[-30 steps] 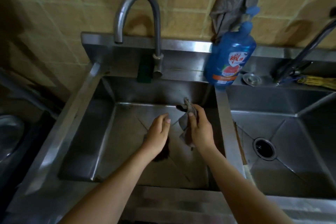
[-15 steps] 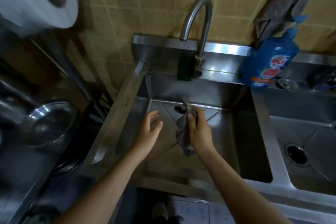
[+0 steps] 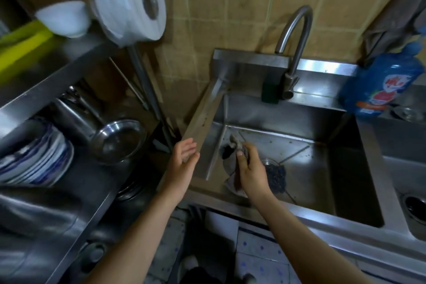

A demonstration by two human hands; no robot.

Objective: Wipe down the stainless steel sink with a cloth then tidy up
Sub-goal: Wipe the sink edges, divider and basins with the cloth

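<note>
The stainless steel sink [image 3: 345, 163] has a deep left basin under a curved faucet [image 3: 292, 53]. My right hand [image 3: 251, 170] grips a crumpled grey cloth [image 3: 237, 145] above the basin's left part; the cloth's ends stick out above and below my fist. My left hand [image 3: 182, 159] hovers with relaxed fingers just beyond the sink's left rim [image 3: 202, 117] and holds nothing. A dark scrub pad [image 3: 275, 176] lies on the basin floor beside my right hand.
A blue detergent bottle [image 3: 378, 85] stands on the back ledge at right, with a grey rag [image 3: 391, 18] hanging above it. A green sponge [image 3: 269, 93] sits by the faucet base. The left rack [image 3: 46, 83] holds plates [image 3: 39, 157], a steel bowl [image 3: 117, 139] and a paper roll [image 3: 138, 2].
The view has swung left, bringing the rack into sight. My left hand has moved left from over the basin to beyond its rim. My right hand keeps its grip on the cloth.
</note>
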